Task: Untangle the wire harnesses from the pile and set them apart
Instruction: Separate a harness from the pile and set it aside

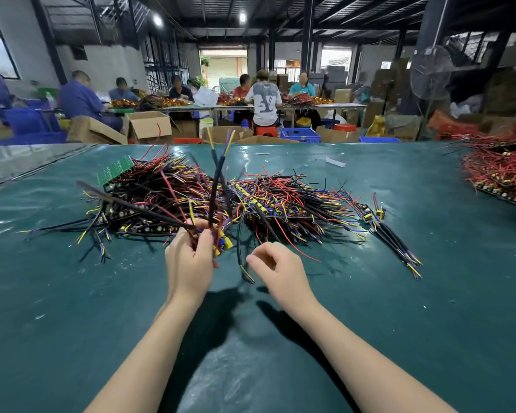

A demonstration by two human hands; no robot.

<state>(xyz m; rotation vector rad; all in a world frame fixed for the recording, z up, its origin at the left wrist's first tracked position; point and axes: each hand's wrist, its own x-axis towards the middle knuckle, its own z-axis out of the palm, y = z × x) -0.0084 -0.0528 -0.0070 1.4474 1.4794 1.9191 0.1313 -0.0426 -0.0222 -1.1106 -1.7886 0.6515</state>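
Harnesses [218, 174] stick up from the left hand [188, 263], its fingers curled tight round them. The pile [280, 198] lies just past the fingertips. The right hand [280, 269] curls its fingers loosely, holding nothing; a black wire [239, 248] hangs just beside them.

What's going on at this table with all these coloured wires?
A person is sorting by hand. Their left hand grips a few wire harnesses that stick up above the tangled pile on the green table. The right hand is loosely curled beside a dangling black cable, holding nothing. A small separated bunch lies to the right.
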